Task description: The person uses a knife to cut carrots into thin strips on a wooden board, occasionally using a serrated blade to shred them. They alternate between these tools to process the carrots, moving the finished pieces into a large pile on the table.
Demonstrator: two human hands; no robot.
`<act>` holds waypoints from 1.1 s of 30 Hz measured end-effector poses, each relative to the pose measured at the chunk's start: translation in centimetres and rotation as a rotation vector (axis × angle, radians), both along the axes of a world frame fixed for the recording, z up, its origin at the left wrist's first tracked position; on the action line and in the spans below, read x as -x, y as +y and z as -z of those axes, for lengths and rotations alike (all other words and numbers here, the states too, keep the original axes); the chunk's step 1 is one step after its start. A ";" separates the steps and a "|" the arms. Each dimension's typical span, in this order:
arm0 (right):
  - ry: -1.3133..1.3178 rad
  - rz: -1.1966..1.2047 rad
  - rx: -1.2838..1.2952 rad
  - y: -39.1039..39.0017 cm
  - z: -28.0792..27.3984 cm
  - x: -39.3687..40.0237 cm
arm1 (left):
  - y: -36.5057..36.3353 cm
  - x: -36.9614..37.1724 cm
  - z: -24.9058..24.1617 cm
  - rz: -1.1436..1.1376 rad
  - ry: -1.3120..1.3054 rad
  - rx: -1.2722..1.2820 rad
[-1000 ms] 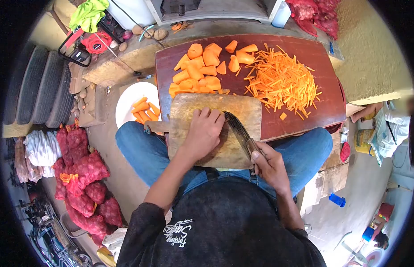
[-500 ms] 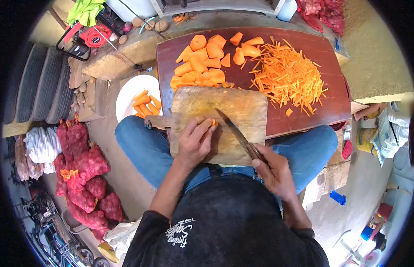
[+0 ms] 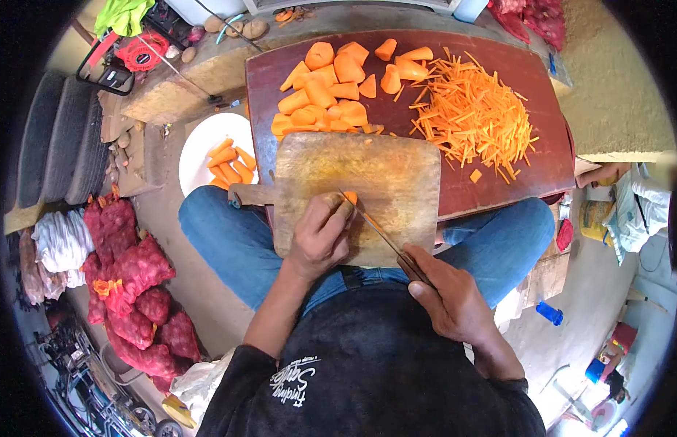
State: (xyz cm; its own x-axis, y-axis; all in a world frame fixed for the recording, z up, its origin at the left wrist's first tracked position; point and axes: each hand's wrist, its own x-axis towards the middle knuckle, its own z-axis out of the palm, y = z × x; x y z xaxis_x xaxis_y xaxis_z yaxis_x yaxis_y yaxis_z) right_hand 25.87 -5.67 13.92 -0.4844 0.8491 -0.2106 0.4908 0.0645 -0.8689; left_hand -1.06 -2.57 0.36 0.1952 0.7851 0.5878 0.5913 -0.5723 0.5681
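A wooden cutting board (image 3: 397, 164) with a side handle lies across my lap, its far edge on the table. My left hand (image 3: 322, 231) is closed on a small piece of carrot (image 3: 351, 197) that it presses to the board; most of the piece is hidden behind the fingers. In my right hand (image 3: 446, 293) is a knife (image 3: 382, 231), gripped by the handle. Its blade slants up and left, with the tip beside the carrot piece. Beyond the board, chunks of peeled carrot (image 3: 319, 92) sit at left and a heap of carrot sticks (image 3: 473, 113) at right.
The dark red table (image 3: 389, 120) bears the carrots. Left of it stands a white basin (image 3: 196, 156) with several carrots inside. Red mesh sacks (image 3: 138, 277) and tyres (image 3: 54, 138) line the left side. A blue object (image 3: 549, 313) lies on the floor at right.
The knife has turned and moved left, so its blade now lies against the carrot piece. My left hand stays closed on the board. The whole view has shifted slightly.
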 end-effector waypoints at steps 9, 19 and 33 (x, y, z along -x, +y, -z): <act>-0.076 -0.092 -0.118 0.8 1.1 0.5 | -0.1 -0.1 0.4 -0.001 0.047 -0.076; -0.076 -0.079 -0.151 4.1 5.9 3.5 | -0.1 -0.3 1.2 -0.029 0.022 -0.105; 0.043 -0.012 -0.102 1.6 1.2 0.5 | 0.2 -0.8 0.1 -0.050 -0.044 -0.081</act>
State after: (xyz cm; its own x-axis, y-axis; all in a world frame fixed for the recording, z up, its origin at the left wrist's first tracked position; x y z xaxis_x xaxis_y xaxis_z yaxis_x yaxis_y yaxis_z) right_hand 25.40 -4.11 12.76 -0.5013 0.8592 -0.1021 0.4516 0.1592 -0.8779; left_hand -0.22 -2.39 0.31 0.1292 0.7431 0.6566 0.5961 -0.5874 0.5474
